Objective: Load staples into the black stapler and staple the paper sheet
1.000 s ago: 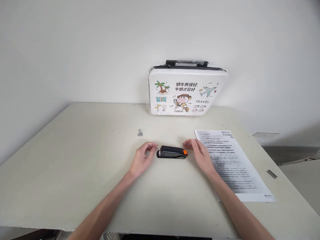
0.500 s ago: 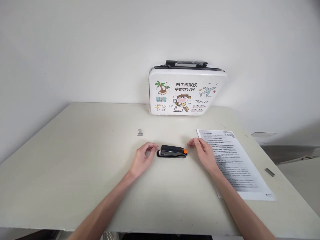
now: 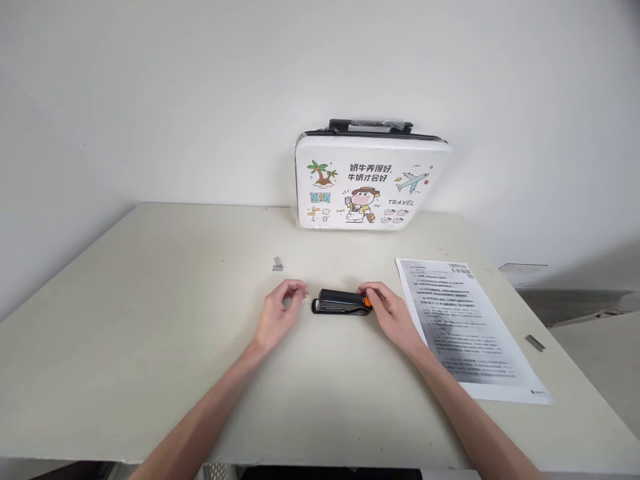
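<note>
A black stapler (image 3: 339, 301) with an orange end lies flat on the pale table (image 3: 165, 320), near its middle. My right hand (image 3: 391, 315) rests at the stapler's orange end, its fingertips touching that end and partly covering it. My left hand (image 3: 279, 315) sits just left of the stapler, a small gap apart, with fingers loosely curled and thumb near forefinger, holding nothing I can make out. A small grey strip of staples (image 3: 277, 265) lies beyond my left hand.
A printed sheet of paper (image 3: 465, 323) lies at the right of the table. A white cartoon-printed case (image 3: 369, 177) with a black handle leans against the back wall. Another grey staple strip (image 3: 535, 343) sits near the table's right edge.
My right hand has moved left from beside the paper to touch the stapler's orange end. My left hand has stayed close to the stapler's other end.
</note>
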Available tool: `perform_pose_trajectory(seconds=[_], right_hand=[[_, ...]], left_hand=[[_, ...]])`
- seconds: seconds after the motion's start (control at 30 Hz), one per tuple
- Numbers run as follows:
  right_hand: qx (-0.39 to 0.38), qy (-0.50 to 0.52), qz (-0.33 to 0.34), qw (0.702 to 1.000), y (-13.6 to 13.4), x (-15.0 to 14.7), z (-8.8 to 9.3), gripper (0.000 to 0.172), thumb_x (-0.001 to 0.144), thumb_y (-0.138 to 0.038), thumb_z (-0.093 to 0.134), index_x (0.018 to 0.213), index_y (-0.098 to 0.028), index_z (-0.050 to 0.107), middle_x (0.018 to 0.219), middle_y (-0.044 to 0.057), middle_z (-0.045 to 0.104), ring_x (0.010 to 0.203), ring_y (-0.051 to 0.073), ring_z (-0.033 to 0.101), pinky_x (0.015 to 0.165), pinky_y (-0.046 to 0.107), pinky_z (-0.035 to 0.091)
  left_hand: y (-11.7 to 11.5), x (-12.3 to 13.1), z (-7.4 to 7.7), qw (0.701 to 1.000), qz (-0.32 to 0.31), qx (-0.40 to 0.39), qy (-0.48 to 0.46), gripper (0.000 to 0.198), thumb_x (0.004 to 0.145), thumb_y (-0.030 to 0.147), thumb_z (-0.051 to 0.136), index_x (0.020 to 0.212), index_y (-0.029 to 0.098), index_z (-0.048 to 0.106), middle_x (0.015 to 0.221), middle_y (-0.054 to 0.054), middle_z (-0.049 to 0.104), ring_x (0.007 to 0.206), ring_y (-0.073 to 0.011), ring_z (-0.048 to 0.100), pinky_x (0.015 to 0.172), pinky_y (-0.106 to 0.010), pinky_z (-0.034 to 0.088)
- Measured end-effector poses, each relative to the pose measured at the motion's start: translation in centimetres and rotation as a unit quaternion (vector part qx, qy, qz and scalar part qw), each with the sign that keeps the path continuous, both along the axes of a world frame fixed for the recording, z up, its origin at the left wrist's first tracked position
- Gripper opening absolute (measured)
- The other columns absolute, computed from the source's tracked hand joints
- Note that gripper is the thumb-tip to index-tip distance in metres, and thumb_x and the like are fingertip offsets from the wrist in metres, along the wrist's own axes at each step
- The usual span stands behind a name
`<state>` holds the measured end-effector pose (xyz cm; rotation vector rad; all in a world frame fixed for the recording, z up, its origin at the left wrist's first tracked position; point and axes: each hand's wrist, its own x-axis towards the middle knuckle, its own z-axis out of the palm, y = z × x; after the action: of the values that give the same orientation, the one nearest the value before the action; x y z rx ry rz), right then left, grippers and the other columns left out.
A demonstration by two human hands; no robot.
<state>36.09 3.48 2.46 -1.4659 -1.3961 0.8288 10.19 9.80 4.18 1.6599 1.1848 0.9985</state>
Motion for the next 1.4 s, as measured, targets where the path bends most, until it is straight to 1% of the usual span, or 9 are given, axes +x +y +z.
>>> perform_pose_trajectory(seconds=[0.3, 0.67, 0.8, 0.9, 1.0, 1.1, 1.2, 1.3, 1.4], right_hand=[[0.006, -0.058, 0.007, 0.998, 0.0, -0.1, 0.0, 0.04, 0.108, -0.051, 0.038, 0.109, -0.024, 0.067, 0.109, 0.007, 0.075, 0.098, 0.023, 0.07, 0.088, 0.035, 0.052], [0.013, -0.052, -0.008, 0.999, -0.2, -0.6, -0.1, 0.041, 0.108, -0.052, 0.038, 0.109, -0.024, 0.068, 0.111, 0.007, 0.075, 0.094, 0.023, 0.069, 0.086, 0.035, 0.053], [0.009, -0.054, -0.015, 0.998, -0.3, -0.8, 0.0, 0.043, 0.108, -0.054, 0.036, 0.107, -0.025, 0.068, 0.105, 0.007, 0.075, 0.093, 0.024, 0.069, 0.085, 0.036, 0.053], [0.009, -0.078, -0.009, 0.997, -0.3, -0.8, 0.0, 0.044, 0.109, -0.052, 0.033, 0.11, -0.025, 0.068, 0.107, 0.007, 0.075, 0.097, 0.024, 0.069, 0.089, 0.038, 0.053], [0.027, -0.12, 0.033, 0.992, -0.3, -0.8, -0.2, 0.035, 0.105, -0.052, 0.048, 0.119, -0.026, 0.066, 0.115, 0.007, 0.074, 0.105, 0.026, 0.068, 0.094, 0.042, 0.053], [0.053, -0.164, 0.058, 0.983, -0.3, -0.8, -0.5, 0.033, 0.096, -0.048, 0.065, 0.121, -0.026, 0.064, 0.116, 0.008, 0.073, 0.104, 0.029, 0.068, 0.091, 0.046, 0.056], [0.083, -0.174, 0.046, 0.98, -0.5, -1.1, -0.6, 0.023, 0.097, -0.039, 0.067, 0.116, -0.027, 0.064, 0.112, 0.008, 0.074, 0.1, 0.028, 0.069, 0.087, 0.046, 0.058], [0.145, -0.154, 0.042, 0.976, -0.9, -1.4, -0.3, 0.017, 0.099, -0.027, 0.063, 0.116, -0.028, 0.064, 0.116, 0.008, 0.073, 0.105, 0.025, 0.071, 0.086, 0.042, 0.061], [0.26, -0.16, 0.044, 0.951, -1.2, -1.8, 0.0, 0.031, 0.097, -0.012, 0.058, 0.121, -0.03, 0.064, 0.122, 0.008, 0.072, 0.118, 0.026, 0.069, 0.092, 0.045, 0.062]], left_hand=[[0.6, -0.3, 0.3, 0.996, 0.084, -0.012, -0.041, 0.019, 0.097, 0.039, 0.056, 0.101, 0.023, 0.065, 0.098, -0.005, 0.071, 0.099, -0.0215, 0.069, 0.095, -0.037, 0.052], [0.9, -0.6, 0.4, 0.99, 0.133, -0.029, -0.036, 0.022, 0.099, 0.043, 0.053, 0.105, 0.024, 0.064, 0.104, -0.007, 0.07, 0.108, -0.0244, 0.067, 0.084, -0.034, 0.049], [0.9, -0.8, 0.4, 0.989, 0.137, -0.028, -0.038, 0.022, 0.099, 0.042, 0.053, 0.104, 0.024, 0.064, 0.108, -0.007, 0.07, 0.109, -0.0242, 0.067, 0.088, -0.035, 0.05], [1.0, -0.9, 0.4, 0.99, 0.131, -0.028, -0.044, 0.02, 0.099, 0.04, 0.054, 0.105, 0.024, 0.064, 0.11, -0.007, 0.071, 0.11, -0.0234, 0.067, 0.095, -0.036, 0.049], [1.0, -0.9, 0.4, 0.991, 0.113, -0.039, -0.055, 0.02, 0.1, 0.041, 0.054, 0.106, 0.023, 0.064, 0.107, -0.006, 0.071, 0.109, -0.023, 0.067, 0.097, -0.036, 0.049], [0.9, -0.5, 0.3, 0.993, 0.079, -0.052, -0.073, 0.024, 0.101, 0.045, 0.056, 0.104, 0.023, 0.064, 0.108, -0.007, 0.072, 0.11, -0.0236, 0.069, 0.101, -0.037, 0.049], [0.7, -0.1, 0.2, 0.988, 0.052, -0.084, -0.119, 0.033, 0.1, 0.053, 0.058, 0.105, 0.021, 0.066, 0.118, -0.01, 0.072, 0.116, -0.0251, 0.069, 0.109, -0.04, 0.047], [0.7, 0.1, 0.3, 0.968, 0.026, -0.139, -0.208, 0.041, 0.1, 0.058, 0.057, 0.108, 0.019, 0.068, 0.128, -0.013, 0.072, 0.128, -0.0279, 0.065, 0.116, -0.044, 0.044], [0.8, 0.1, 0.4, 0.931, -0.018, -0.222, -0.29, 0.045, 0.099, 0.062, 0.056, 0.107, 0.019, 0.069, 0.131, -0.015, 0.072, 0.131, -0.0319, 0.064, 0.116, -0.05, 0.045]])
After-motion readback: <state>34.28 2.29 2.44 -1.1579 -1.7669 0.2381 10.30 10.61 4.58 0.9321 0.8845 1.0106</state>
